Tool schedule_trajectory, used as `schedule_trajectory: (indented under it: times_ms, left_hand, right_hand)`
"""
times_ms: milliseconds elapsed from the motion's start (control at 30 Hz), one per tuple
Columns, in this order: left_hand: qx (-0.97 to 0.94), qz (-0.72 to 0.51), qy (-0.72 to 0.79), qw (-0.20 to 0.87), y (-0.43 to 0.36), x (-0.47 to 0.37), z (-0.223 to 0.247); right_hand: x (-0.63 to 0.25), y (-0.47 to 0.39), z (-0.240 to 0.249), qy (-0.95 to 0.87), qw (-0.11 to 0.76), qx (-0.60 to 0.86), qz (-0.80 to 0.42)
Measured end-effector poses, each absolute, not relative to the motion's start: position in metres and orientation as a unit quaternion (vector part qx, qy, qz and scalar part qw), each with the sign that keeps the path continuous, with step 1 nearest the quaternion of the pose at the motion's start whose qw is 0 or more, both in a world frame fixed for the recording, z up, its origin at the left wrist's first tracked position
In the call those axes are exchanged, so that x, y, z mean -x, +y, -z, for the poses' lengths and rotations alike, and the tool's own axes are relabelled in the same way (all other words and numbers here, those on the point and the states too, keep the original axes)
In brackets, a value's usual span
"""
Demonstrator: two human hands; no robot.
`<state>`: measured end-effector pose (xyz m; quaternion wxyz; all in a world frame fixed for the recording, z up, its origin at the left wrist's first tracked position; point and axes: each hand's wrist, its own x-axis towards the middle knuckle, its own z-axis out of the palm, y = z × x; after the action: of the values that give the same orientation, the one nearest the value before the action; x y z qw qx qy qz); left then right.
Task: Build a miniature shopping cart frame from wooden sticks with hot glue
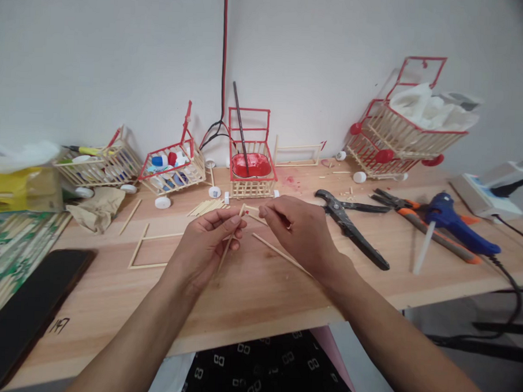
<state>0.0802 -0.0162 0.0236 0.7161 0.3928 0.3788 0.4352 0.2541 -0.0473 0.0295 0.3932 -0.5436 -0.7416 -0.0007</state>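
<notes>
Near the middle of the table, my left hand (207, 237) is closed on a thin wooden stick (227, 249) that slants down toward me. Opposite it, my right hand (297, 226) pinches a second short stick (252, 209), whose end meets the top of the first at a corner. Whether the two are joined there I cannot tell. Below the right hand lies a loose stick (280, 254), partly hidden by the wrist. To the left, a stick frame (148, 266) lies flat, partly covered by my left hand. Behind the hands is a pile of short sticks (206, 207).
Small stick-built carts (173, 172) stand along the wall; one cart (251, 187) holds a red paint container (260, 166). Cutting pliers (353, 226), more pliers (437, 235) and a blue glue gun (455, 224) lie right. A phone (35, 307) and wrapped sticks (11, 260) lie left.
</notes>
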Motion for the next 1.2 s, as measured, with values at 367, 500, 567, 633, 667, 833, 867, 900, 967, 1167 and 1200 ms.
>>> schedule_trajectory:
  times_ms: [367,500,567,633,667,833,867,900,967,1167,1200]
  left_hand:
    - [-0.406,-0.441,0.389,0.700,-0.0167,-0.0811,-0.0240]
    - [-0.415,-0.447,0.389,0.690,-0.0165,-0.0818,-0.0242]
    - [-0.423,-0.447,0.388,0.686,-0.0164,-0.0820,-0.0238]
    - [-0.431,-0.445,0.387,0.683,-0.0162,-0.0821,-0.0231]
    - [-0.435,-0.445,0.387,0.681,-0.0162,-0.0821,-0.0226]
    - [-0.444,-0.445,0.388,0.674,-0.0168,-0.0823,-0.0206]
    - [-0.444,-0.445,0.387,0.675,-0.0170,-0.0824,-0.0206]
    - [-0.443,-0.446,0.386,0.675,-0.0172,-0.0825,-0.0207]
    - [-0.439,-0.448,0.387,0.676,-0.0174,-0.0828,-0.0212]
    - [-0.426,-0.448,0.393,0.681,-0.0168,-0.0823,-0.0222]
    - [-0.425,-0.448,0.392,0.682,-0.0166,-0.0821,-0.0221]
  right_hand:
    - [-0.2546,-0.0481,-0.0284,-0.744,0.393,0.540,-0.006]
    - [-0.2546,-0.0490,-0.0288,-0.742,0.397,0.540,-0.006]
    - [-0.2546,-0.0495,-0.0291,-0.741,0.399,0.540,-0.007]
    - [-0.2549,-0.0500,-0.0286,-0.742,0.399,0.539,-0.007]
    - [-0.2552,-0.0502,-0.0280,-0.742,0.399,0.539,-0.006]
    - [-0.2569,-0.0504,-0.0235,-0.739,0.395,0.546,0.008]
    - [-0.2571,-0.0502,-0.0230,-0.739,0.394,0.547,0.010]
    - [-0.2572,-0.0499,-0.0227,-0.739,0.393,0.547,0.011]
    - [-0.2570,-0.0493,-0.0225,-0.740,0.392,0.547,0.012]
    - [-0.2558,-0.0481,-0.0218,-0.738,0.393,0.548,0.016]
    - [-0.2556,-0.0480,-0.0215,-0.738,0.393,0.548,0.016]
